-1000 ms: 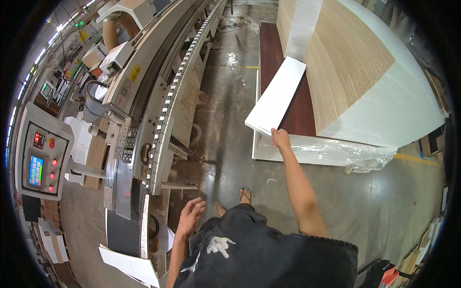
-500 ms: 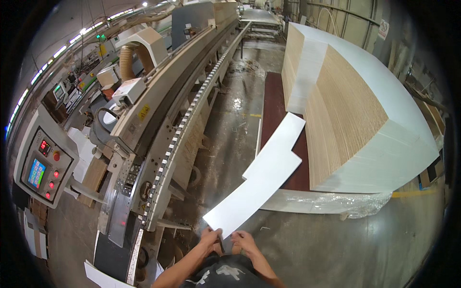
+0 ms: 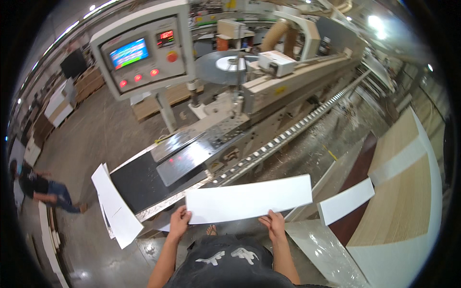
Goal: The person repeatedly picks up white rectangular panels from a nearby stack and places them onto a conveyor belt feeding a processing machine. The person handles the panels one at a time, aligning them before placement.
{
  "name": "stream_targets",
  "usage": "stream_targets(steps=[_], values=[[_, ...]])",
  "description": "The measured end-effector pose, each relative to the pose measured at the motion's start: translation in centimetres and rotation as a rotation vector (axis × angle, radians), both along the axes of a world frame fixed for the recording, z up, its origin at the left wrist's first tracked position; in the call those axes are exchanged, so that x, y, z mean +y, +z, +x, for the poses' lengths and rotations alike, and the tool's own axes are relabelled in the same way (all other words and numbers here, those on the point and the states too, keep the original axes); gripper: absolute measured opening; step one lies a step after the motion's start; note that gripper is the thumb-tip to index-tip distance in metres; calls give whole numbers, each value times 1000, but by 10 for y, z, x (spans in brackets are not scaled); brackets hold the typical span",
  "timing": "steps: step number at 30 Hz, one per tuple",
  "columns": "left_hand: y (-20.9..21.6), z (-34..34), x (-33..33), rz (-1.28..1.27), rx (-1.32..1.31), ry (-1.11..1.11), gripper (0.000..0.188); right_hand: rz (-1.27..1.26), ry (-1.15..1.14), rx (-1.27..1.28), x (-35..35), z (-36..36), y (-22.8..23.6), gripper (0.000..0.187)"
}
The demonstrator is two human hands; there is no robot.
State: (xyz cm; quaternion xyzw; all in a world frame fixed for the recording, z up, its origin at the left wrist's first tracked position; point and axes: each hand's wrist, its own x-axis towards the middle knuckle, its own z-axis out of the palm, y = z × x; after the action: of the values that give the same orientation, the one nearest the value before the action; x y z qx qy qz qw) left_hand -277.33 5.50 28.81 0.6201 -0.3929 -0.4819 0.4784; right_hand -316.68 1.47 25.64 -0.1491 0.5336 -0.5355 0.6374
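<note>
A long white panel (image 3: 249,199) spans the space before my body, held up at a slight tilt. My left hand (image 3: 179,222) pinches its left end, and my right hand (image 3: 273,222) grips the lower edge toward the right. Just beyond the panel is the machine's black infeed belt (image 3: 139,185), beside a metal guide plate (image 3: 185,161). Further right, a second white panel (image 3: 346,201) lies by the tall stack of boards (image 3: 396,206).
A control panel (image 3: 144,50) with a lit screen stands at the upper left. White roller track (image 3: 283,139) runs along the machine. Several loose white strips (image 3: 115,206) rest at the belt's left end. Another person (image 3: 45,185) is at the far left.
My view has swung left toward the machine. The panel I hold has come off the other one by the stack and now lies crosswise in front of me, my hands wider apart.
</note>
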Motion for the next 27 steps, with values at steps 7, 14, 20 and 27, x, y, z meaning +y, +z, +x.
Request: stream_targets(steps=[7, 14, 20, 27], values=[[0, 129, 60, 169, 140, 429, 38, -41, 435, 105, -96, 182, 20, 25], [-100, 208, 71, 200, 149, 641, 40, -34, 598, 170, -141, 289, 12, 32], [-39, 204, 11, 130, -73, 503, 70, 1, 502, 547, -172, 304, -9, 116], [-40, 204, 10, 165, -526, 338, 97, -617, 698, 1320, -240, 259, -123, 128]])
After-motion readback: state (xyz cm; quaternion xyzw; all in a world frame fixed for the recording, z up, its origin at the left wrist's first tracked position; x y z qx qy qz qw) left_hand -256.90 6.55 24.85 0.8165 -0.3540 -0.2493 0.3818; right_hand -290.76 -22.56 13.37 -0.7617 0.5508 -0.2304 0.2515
